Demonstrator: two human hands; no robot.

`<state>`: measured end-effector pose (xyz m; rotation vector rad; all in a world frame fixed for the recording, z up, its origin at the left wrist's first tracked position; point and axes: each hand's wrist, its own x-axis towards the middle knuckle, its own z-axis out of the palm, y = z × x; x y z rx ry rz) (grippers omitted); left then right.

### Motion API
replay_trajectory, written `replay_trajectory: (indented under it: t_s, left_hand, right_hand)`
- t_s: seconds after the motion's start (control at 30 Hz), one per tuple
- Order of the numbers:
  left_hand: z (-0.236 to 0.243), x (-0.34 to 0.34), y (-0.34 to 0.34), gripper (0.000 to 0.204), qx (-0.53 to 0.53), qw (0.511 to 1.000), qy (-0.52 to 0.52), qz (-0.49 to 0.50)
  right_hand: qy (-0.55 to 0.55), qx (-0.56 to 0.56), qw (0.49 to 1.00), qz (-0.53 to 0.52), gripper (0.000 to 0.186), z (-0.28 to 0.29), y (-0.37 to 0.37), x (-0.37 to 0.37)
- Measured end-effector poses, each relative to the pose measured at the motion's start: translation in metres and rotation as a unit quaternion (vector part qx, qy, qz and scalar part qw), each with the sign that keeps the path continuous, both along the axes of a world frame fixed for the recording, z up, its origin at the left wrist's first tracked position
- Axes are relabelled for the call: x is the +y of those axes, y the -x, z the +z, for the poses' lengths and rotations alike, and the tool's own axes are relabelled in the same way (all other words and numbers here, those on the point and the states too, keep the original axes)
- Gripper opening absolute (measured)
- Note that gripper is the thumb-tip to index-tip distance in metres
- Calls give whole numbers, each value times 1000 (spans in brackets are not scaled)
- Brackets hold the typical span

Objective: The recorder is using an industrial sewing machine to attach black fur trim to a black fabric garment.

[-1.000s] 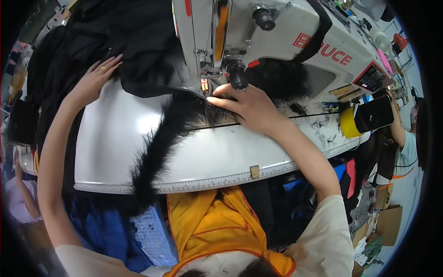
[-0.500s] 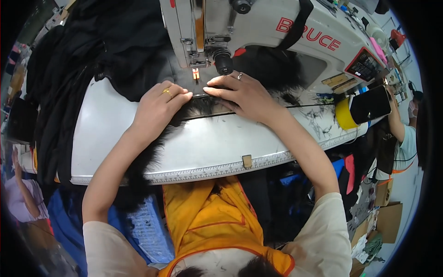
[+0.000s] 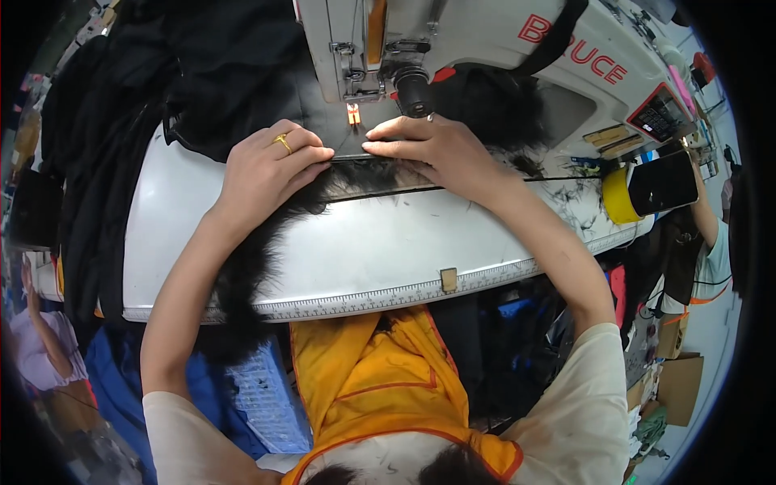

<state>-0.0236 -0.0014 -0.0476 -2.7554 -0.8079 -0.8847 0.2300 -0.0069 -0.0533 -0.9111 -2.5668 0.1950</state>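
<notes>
Black fur-trimmed fabric strip (image 3: 356,174) is laid flat on the white curved tabletop (image 3: 380,242), directly in front of the white industrial sewing machine (image 3: 485,48); its far edge sits just under the machine's needle and presser foot (image 3: 353,113); its furry tail runs away from the machine to the left and hangs over the tabletop's front edge. Left hand (image 3: 267,166), with a gold ring (image 3: 283,143), is pressed flat on the strip just left of the needle, fingers extended, nothing clenched; right hand (image 3: 428,145) is pressed flat on the strip just right of the needle, fingertips (image 3: 373,147) nearly meeting the left hand's; neither grip is closed around anything. A pile of black cloth (image 3: 202,73) is heaped left of the machine; a yellow roll of tape (image 3: 618,196) and a black phone-like device (image 3: 663,182) lie at the machine's right end; a ruler strip (image 3: 388,297) is seen along the tabletop's front edge, opposite the machine; an orange garment (image 3: 380,380) is seen below that edge.
</notes>
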Motion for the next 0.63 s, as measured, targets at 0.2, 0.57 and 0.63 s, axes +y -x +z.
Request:
replay_trajectory:
  t_s: [0.2, 0.57, 0.63]
  left_hand:
    - [-2, 18, -10, 16, 17, 997, -80, 1]
    - [-4, 27, -20, 17, 6, 999, -38, 33]
    - [-4, 26, -20, 14, 4, 999, -6, 36]
  right_hand:
    - [-80, 11, 997, -7, 29, -4, -11, 22]
    - [-161, 39, 983, -74, 19, 7, -12, 20]
    - [-176, 24, 982, -63, 20, 5, -15, 25]
